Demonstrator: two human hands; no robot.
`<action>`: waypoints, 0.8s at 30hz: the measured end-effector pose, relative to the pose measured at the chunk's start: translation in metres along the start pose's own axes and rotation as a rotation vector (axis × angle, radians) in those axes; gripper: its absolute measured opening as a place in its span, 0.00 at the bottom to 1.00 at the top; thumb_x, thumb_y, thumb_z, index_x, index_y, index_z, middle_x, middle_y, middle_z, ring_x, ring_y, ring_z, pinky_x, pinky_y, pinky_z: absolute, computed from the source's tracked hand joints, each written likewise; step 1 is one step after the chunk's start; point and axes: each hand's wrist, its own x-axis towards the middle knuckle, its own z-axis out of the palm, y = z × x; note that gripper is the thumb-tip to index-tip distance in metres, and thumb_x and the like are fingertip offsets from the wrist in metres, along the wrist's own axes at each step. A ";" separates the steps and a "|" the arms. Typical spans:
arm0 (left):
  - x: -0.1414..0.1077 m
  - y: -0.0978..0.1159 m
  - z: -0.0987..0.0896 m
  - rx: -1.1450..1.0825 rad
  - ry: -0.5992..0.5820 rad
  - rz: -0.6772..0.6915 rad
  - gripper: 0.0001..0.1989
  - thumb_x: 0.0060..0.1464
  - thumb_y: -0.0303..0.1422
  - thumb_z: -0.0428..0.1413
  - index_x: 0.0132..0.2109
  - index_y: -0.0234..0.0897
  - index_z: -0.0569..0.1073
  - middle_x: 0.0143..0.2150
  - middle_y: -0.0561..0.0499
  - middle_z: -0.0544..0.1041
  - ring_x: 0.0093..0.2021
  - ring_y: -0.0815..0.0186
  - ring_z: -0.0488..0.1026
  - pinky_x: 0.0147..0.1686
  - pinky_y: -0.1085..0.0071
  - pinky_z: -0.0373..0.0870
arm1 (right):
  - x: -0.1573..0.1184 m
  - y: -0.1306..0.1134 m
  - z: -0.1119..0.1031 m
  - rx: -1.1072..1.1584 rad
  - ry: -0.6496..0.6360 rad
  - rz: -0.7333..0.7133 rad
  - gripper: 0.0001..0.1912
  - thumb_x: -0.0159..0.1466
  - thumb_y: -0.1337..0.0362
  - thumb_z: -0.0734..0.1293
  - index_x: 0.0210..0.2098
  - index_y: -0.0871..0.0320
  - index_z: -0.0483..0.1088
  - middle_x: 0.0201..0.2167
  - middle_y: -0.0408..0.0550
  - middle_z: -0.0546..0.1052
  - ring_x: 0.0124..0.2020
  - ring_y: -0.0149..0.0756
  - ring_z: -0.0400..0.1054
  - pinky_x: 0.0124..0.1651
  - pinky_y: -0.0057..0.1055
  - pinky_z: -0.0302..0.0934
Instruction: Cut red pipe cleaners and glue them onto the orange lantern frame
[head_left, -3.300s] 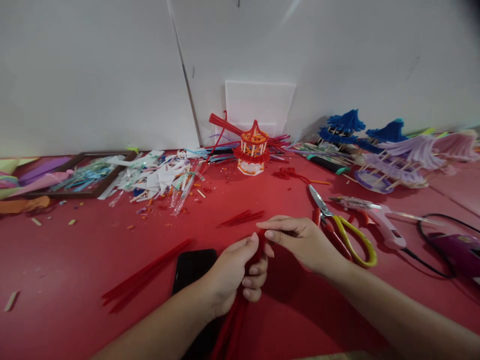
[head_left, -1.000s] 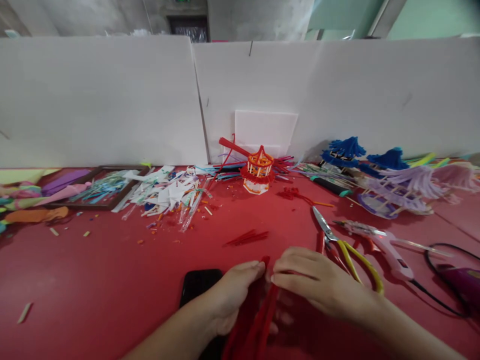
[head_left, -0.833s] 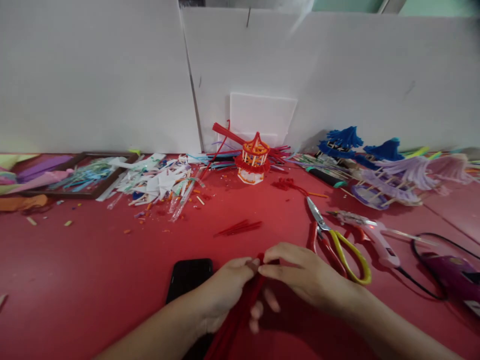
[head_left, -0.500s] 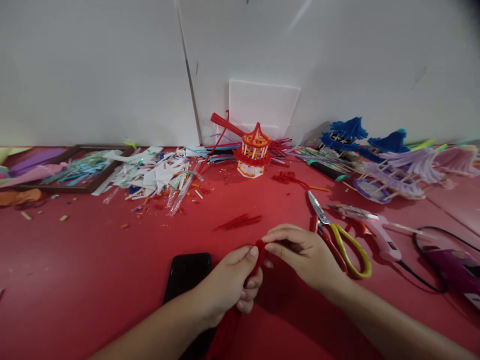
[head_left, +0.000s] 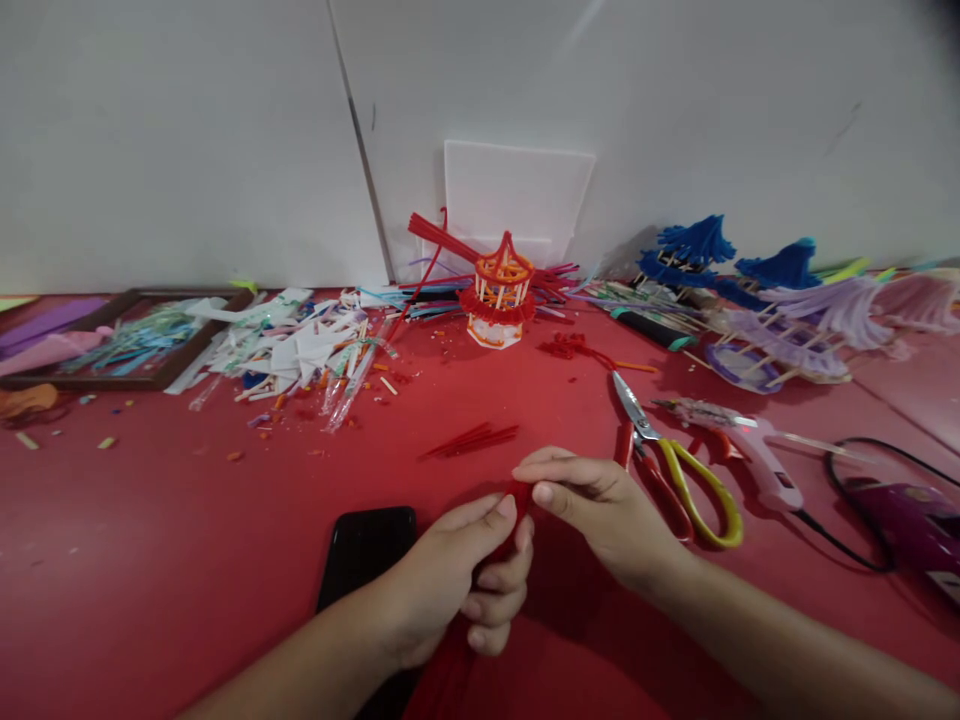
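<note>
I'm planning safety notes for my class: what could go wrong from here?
The glue gun shows a red light, so its nozzle, near the scissors, might burn someone reaching there.
If the left hand loosens, the red strips it clasps might slip apart.
The phone, partly hidden by the left forearm, could get bumped.

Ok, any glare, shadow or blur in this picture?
Head view: dim and slightly soft; a faint glare streak high on the white board; a dark shadow on the red table right of the left hand, whose red strips nearly blend into that surface; top right corner darkened.
</note>
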 end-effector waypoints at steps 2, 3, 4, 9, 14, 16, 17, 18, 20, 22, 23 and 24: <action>-0.001 0.002 -0.001 -0.030 -0.061 -0.026 0.14 0.62 0.42 0.46 0.32 0.38 0.62 0.17 0.62 0.53 0.13 0.79 0.43 0.11 0.84 0.50 | 0.001 0.001 0.002 0.108 -0.015 0.046 0.06 0.57 0.60 0.71 0.35 0.46 0.79 0.32 0.41 0.75 0.32 0.24 0.71 0.37 0.22 0.67; -0.001 0.002 -0.001 -0.036 -0.081 -0.035 0.15 0.62 0.42 0.46 0.32 0.37 0.62 0.17 0.62 0.53 0.13 0.79 0.43 0.11 0.84 0.50 | 0.001 0.001 0.002 0.145 -0.014 0.073 0.05 0.57 0.60 0.72 0.34 0.47 0.79 0.31 0.40 0.74 0.32 0.22 0.70 0.37 0.20 0.66; -0.001 0.002 -0.001 -0.035 -0.090 -0.040 0.15 0.61 0.43 0.46 0.31 0.37 0.62 0.17 0.62 0.53 0.13 0.80 0.43 0.11 0.84 0.51 | 0.001 0.002 0.003 0.167 -0.009 0.098 0.04 0.56 0.60 0.72 0.33 0.47 0.79 0.31 0.39 0.74 0.32 0.21 0.70 0.38 0.18 0.65; 0.000 -0.004 -0.001 0.022 -0.058 -0.010 0.18 0.59 0.48 0.49 0.32 0.38 0.61 0.18 0.63 0.54 0.13 0.80 0.46 0.12 0.84 0.53 | 0.001 0.000 0.004 0.091 -0.009 0.124 0.04 0.56 0.62 0.72 0.32 0.49 0.79 0.32 0.40 0.74 0.34 0.22 0.70 0.39 0.18 0.65; 0.001 -0.007 -0.001 0.069 -0.040 0.059 0.18 0.57 0.48 0.51 0.31 0.38 0.60 0.18 0.63 0.56 0.13 0.80 0.47 0.11 0.84 0.55 | -0.004 -0.006 0.005 -0.119 0.011 -0.056 0.09 0.59 0.66 0.69 0.38 0.49 0.78 0.34 0.45 0.78 0.35 0.28 0.73 0.37 0.24 0.69; 0.001 -0.006 -0.001 0.102 -0.035 0.082 0.19 0.57 0.49 0.51 0.30 0.38 0.59 0.19 0.63 0.56 0.13 0.80 0.47 0.11 0.83 0.57 | -0.007 -0.007 0.006 -0.220 0.059 -0.156 0.13 0.59 0.68 0.68 0.42 0.47 0.77 0.33 0.44 0.79 0.33 0.29 0.74 0.35 0.24 0.70; 0.000 -0.006 -0.001 0.128 -0.035 0.088 0.19 0.57 0.49 0.50 0.30 0.38 0.59 0.19 0.63 0.55 0.13 0.80 0.48 0.12 0.83 0.58 | -0.008 -0.008 0.006 -0.266 0.084 -0.199 0.14 0.60 0.69 0.68 0.43 0.47 0.76 0.32 0.43 0.80 0.31 0.28 0.74 0.33 0.24 0.70; 0.000 -0.006 0.000 0.160 -0.037 0.089 0.20 0.57 0.50 0.50 0.30 0.38 0.59 0.19 0.63 0.55 0.13 0.80 0.48 0.13 0.83 0.58 | -0.009 -0.009 0.007 -0.303 0.105 -0.236 0.15 0.60 0.70 0.68 0.43 0.46 0.76 0.30 0.42 0.80 0.30 0.28 0.74 0.32 0.23 0.70; 0.000 -0.006 0.000 0.228 -0.032 0.089 0.21 0.56 0.52 0.49 0.31 0.38 0.59 0.19 0.63 0.55 0.14 0.80 0.48 0.14 0.82 0.59 | -0.010 -0.009 0.007 -0.336 0.124 -0.282 0.13 0.59 0.70 0.68 0.41 0.47 0.77 0.28 0.42 0.80 0.28 0.29 0.74 0.30 0.23 0.70; 0.000 -0.007 0.001 0.280 -0.007 0.094 0.23 0.54 0.55 0.49 0.31 0.38 0.59 0.19 0.63 0.54 0.14 0.80 0.48 0.14 0.82 0.58 | -0.010 -0.011 0.007 -0.341 0.116 -0.309 0.12 0.60 0.70 0.68 0.40 0.49 0.78 0.29 0.43 0.81 0.29 0.31 0.75 0.30 0.25 0.71; 0.000 -0.007 0.001 0.294 0.004 0.095 0.24 0.53 0.56 0.49 0.31 0.39 0.58 0.19 0.63 0.53 0.14 0.79 0.48 0.14 0.82 0.58 | -0.010 -0.011 0.007 -0.340 0.106 -0.330 0.12 0.60 0.71 0.67 0.40 0.49 0.78 0.29 0.44 0.81 0.30 0.32 0.75 0.32 0.27 0.71; -0.001 -0.008 0.002 0.304 0.013 0.094 0.24 0.52 0.57 0.49 0.31 0.39 0.58 0.19 0.64 0.53 0.14 0.79 0.47 0.13 0.81 0.57 | -0.009 -0.012 0.007 -0.341 0.094 -0.355 0.12 0.60 0.71 0.67 0.40 0.50 0.78 0.30 0.45 0.81 0.32 0.33 0.75 0.33 0.28 0.72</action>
